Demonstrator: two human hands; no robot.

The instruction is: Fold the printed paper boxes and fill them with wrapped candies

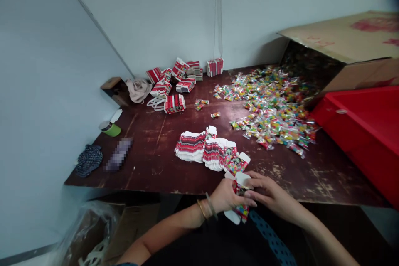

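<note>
Close to my body, at the table's front edge, I have a small printed candy box (pixel 242 209) with white end flaps. My left hand (pixel 227 195) grips it from the left, thumb across its front. My right hand (pixel 264 191) is at its upper right, with fingers on a white flap. Just beyond lie overlapping rows of flat red, black and white boxes (pixel 190 145), the nearest one (pixel 238 164) showing a colourful print. What is inside the held box is hidden.
Wrapped candies (pixel 274 112) are heaped at the right, by a tipped carton (pixel 343 45) and a red bin (pixel 358 124). Bundled boxes (pixel 174 104) lie at the back. A green cup (pixel 110 129) and a dark cloth (pixel 89 160) stand left on the brown table (pixel 149 149).
</note>
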